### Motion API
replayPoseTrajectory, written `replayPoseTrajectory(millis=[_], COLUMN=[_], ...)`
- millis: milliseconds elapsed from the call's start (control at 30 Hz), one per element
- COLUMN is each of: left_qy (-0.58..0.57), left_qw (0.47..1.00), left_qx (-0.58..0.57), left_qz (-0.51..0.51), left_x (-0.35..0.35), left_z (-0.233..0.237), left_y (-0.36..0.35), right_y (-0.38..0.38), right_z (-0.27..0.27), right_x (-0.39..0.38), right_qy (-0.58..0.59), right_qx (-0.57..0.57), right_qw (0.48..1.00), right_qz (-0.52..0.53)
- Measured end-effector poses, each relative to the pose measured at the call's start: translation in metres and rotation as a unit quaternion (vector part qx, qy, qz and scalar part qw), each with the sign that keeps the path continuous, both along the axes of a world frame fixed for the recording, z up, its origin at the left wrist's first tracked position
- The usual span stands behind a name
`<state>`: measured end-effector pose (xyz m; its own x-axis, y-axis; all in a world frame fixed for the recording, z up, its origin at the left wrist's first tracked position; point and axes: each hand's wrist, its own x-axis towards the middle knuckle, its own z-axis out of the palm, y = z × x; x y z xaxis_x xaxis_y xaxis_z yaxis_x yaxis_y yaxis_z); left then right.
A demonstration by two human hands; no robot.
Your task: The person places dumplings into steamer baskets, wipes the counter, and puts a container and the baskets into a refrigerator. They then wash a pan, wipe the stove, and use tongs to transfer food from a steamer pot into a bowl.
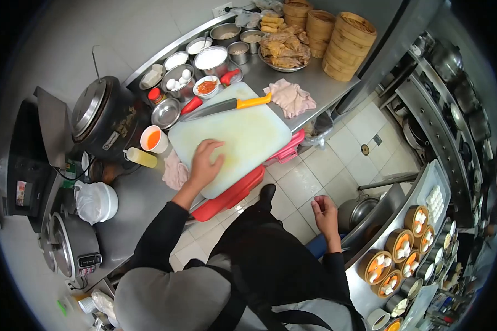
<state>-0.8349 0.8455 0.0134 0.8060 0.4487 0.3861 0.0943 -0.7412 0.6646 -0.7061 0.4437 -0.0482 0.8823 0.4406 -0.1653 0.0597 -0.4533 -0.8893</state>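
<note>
My left hand (pixel 205 165) lies on the white cutting board (pixel 248 132), palm down, fingers stretched out and thumb apart. Beyond it, a large knife with a yellow handle (pixel 254 101) rests across the board, beside a red-handled tool (pixel 192 105). A pinkish cloth (pixel 175 171) lies by my left wrist, another crumpled cloth (pixel 290 98) past the board's far right corner. My right hand (pixel 326 215) hangs in the air over the tiled floor, fingers loosely bent, with nothing visible in it. Near it stands a lidded metal pot (pixel 359 212).
Behind the board stand bowls of white powder (pixel 211 57), eggs (pixel 179 80) and red sauce (pixel 207 86). Bamboo steamers (pixel 349 47) rise at the back right. A black cooker (pixel 107 113) stands left. On the right counter, several small steamers (pixel 376 266) hold white pieces. Red plastic (pixel 229 196) sticks out below the board.
</note>
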Motion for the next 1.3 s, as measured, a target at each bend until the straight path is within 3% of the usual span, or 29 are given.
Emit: replayPoseTrajectory(millis=[133,300,400,500,600,667,700,800,867,900,933,1000,1067,1167,1233,1300], left_qy=[-0.018,-0.015,0.019,0.054,0.092,0.103,0.101,0.117,0.141,0.158,0.158,0.183,0.204,0.238,0.270,0.341], left_qw=[0.994,0.970,0.937,0.898,0.871,0.837,0.831,0.808,0.788,0.773,0.774,0.705,0.695,0.673,0.650,0.625], left_qx=[-0.049,-0.093,-0.125,-0.139,-0.136,-0.152,-0.151,-0.161,-0.185,-0.210,-0.208,-0.173,-0.181,-0.224,-0.254,-0.279], left_qz=[-0.091,-0.225,-0.326,-0.415,-0.463,-0.515,-0.526,-0.555,-0.570,-0.578,-0.577,-0.663,-0.665,-0.664,-0.663,-0.645], left_x=[0.087,0.175,0.195,0.212,0.212,0.221,0.226,0.239,0.243,0.246,0.250,0.261,0.268,0.279,0.287,0.291], left_z=[-0.002,-0.025,-0.033,-0.042,-0.035,-0.033,-0.035,-0.035,-0.040,-0.042,-0.045,-0.048,-0.041,-0.037,-0.038,-0.026], left_y=[-0.016,-0.055,-0.093,-0.123,-0.148,-0.163,-0.170,-0.197,-0.224,-0.241,-0.259,-0.301,-0.347,-0.416,-0.462,-0.507], right_y=[0.011,-0.012,-0.023,-0.023,-0.036,-0.056,-0.067,-0.133,-0.170,-0.183,-0.193,-0.210,-0.231,-0.248,-0.268,-0.290], right_z=[0.009,0.012,0.010,0.031,0.029,0.023,0.033,0.042,0.055,0.054,0.047,0.023,0.014,0.081,0.114,0.134], right_x=[0.017,0.039,0.047,0.051,0.039,0.019,0.007,-0.038,-0.076,-0.094,-0.108,-0.125,-0.144,-0.161,-0.164,-0.145], right_qy=[0.014,-0.082,-0.122,-0.068,-0.033,-0.091,-0.109,-0.136,-0.141,-0.055,-0.054,-0.037,-0.131,-0.079,-0.006,-0.037], right_qx=[-0.021,-0.119,-0.128,-0.112,-0.072,-0.059,-0.065,-0.105,-0.309,-0.364,-0.363,-0.306,-0.272,-0.261,-0.221,-0.230], right_qw=[1.000,0.988,0.983,0.979,0.978,0.960,0.932,0.768,0.687,0.709,0.710,0.739,0.763,0.792,0.841,0.857], right_qz=[0.012,0.047,-0.050,-0.154,-0.191,-0.258,-0.338,-0.617,-0.642,-0.601,-0.601,-0.598,-0.571,-0.545,-0.494,-0.460])
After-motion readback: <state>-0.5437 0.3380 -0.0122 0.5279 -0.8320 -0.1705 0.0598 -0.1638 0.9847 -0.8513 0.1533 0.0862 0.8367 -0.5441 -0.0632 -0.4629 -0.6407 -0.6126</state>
